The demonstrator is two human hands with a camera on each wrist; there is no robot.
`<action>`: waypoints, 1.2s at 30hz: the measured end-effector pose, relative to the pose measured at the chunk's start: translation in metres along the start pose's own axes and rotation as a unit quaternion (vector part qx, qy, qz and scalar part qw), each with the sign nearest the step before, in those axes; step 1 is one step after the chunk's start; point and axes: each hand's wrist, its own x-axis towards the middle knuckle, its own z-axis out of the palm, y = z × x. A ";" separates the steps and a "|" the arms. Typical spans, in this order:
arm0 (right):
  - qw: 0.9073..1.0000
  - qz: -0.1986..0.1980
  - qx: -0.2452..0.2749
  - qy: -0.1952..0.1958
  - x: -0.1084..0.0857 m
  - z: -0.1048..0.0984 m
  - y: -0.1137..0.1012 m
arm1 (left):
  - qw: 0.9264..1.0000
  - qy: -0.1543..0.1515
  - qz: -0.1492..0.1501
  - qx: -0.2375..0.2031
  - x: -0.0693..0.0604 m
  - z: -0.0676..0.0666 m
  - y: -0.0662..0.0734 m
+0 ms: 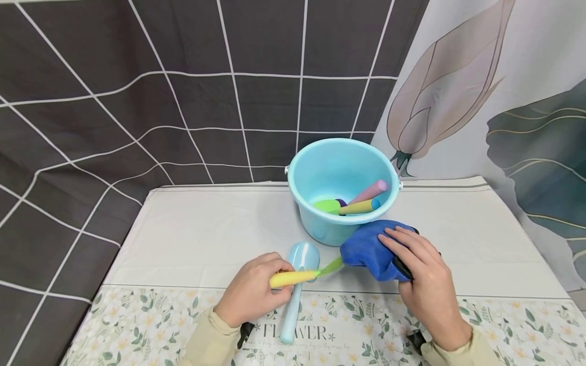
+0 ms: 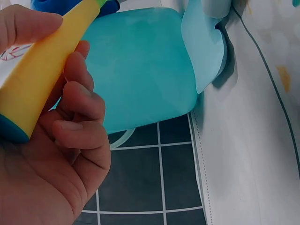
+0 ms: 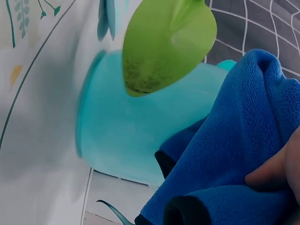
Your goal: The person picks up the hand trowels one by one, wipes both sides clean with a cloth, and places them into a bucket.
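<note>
My left hand (image 1: 258, 284) pinches the yellow handle of a toy shovel (image 1: 293, 278), thumb on one side and curled fingers on the other. The shovel's green blade (image 3: 171, 44) points right and bears a dark smudge near its tip. My right hand (image 1: 428, 279) grips a bunched blue cloth (image 1: 373, 249) with black edging, close to the blade; in the head view the blade's tip meets or passes behind the cloth. Beneath the held shovel, a light blue scoop (image 1: 290, 315) lies on the table, its bowl toward the bucket.
A light blue bucket (image 1: 311, 231) stands behind the hands, holding a pink handle (image 1: 370, 191), a yellow handle (image 1: 359, 207) and a green piece (image 1: 327, 206). The table (image 1: 220, 218) has a white and floral cover. A dark gridded curtain (image 1: 192, 101) hangs at the back.
</note>
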 end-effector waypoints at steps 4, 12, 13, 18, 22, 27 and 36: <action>1.000 0.004 0.000 -0.011 0.000 -0.001 -0.002 | 1.000 -0.015 -0.006 0.004 0.000 0.000 0.000; 1.000 0.002 0.008 -0.030 -0.002 0.000 -0.007 | 0.999 -0.033 0.001 -0.030 0.001 0.002 0.001; 1.000 -0.005 0.012 -0.022 -0.003 0.001 -0.008 | 0.999 -0.034 0.002 -0.033 0.001 0.002 0.001; 0.998 -0.053 0.028 0.033 -0.003 0.009 -0.014 | 0.999 -0.047 -0.004 -0.028 0.001 0.002 0.001; 0.996 -0.071 0.037 0.040 -0.003 0.012 -0.019 | 0.998 -0.058 -0.007 -0.029 0.001 0.003 0.002; 0.993 -0.100 0.064 0.026 -0.006 0.016 -0.025 | 0.998 -0.060 -0.006 -0.035 0.000 0.003 0.002; 0.984 -0.142 0.094 -0.055 -0.013 0.026 -0.028 | 0.994 -0.076 -0.008 -0.073 0.001 0.002 0.001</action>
